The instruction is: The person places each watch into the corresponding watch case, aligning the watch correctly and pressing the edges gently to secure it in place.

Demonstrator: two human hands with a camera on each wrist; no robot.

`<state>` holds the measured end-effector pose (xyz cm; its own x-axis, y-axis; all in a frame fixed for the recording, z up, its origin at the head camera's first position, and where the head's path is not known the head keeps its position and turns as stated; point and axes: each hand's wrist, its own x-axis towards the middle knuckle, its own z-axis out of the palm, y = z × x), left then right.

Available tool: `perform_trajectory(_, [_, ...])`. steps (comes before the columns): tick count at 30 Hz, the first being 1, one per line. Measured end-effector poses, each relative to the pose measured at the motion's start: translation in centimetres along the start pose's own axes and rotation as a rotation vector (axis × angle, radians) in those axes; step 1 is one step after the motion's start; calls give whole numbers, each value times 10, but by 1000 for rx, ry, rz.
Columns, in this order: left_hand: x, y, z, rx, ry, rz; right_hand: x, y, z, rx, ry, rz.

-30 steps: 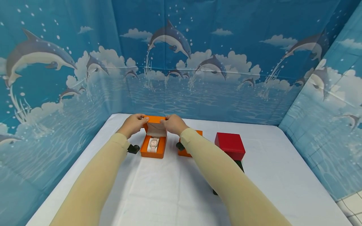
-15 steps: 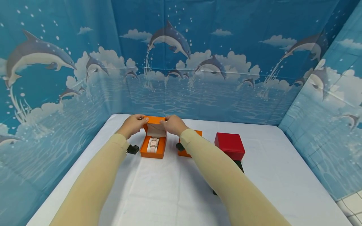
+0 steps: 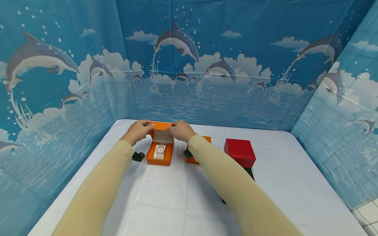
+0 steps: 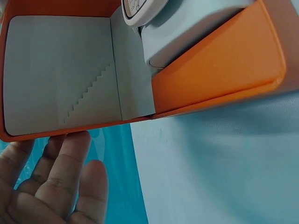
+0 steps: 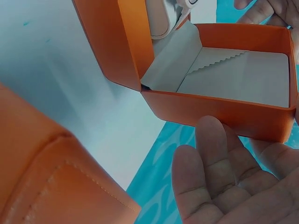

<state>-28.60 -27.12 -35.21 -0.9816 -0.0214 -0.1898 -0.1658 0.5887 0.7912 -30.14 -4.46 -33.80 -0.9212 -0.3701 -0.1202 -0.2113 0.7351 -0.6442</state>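
An orange watch box (image 3: pixel 158 162) stands on the white cloth with its lid (image 3: pixel 161 125) raised. Inside, a watch with a pale strap (image 3: pixel 160 150) sits around a white cushion. My left hand (image 3: pixel 137 131) holds the lid's left corner, its thumb on the front edge. At the opposite corner my right hand (image 3: pixel 182 130) grips the lid in the same way. The left wrist view shows the lid's pale lining (image 4: pixel 56 70) and fingers along its outer side. In the right wrist view, fingertips (image 5: pixel 209 133) touch the lid's side wall.
A second orange box (image 3: pixel 207 138) stands right of the watch box, partly hidden by my right forearm. Farther right is a red box (image 3: pixel 240 149), with a dark green item (image 3: pixel 250 172) in front of it, mostly behind the sleeve. A dolphin-print curtain (image 3: pixel 189 98) borders the table.
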Motion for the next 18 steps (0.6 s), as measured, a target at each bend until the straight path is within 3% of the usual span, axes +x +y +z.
perform_trajectory(18, [-2,-2,0,-26,2,5,-2,1,0,-7,0,-14])
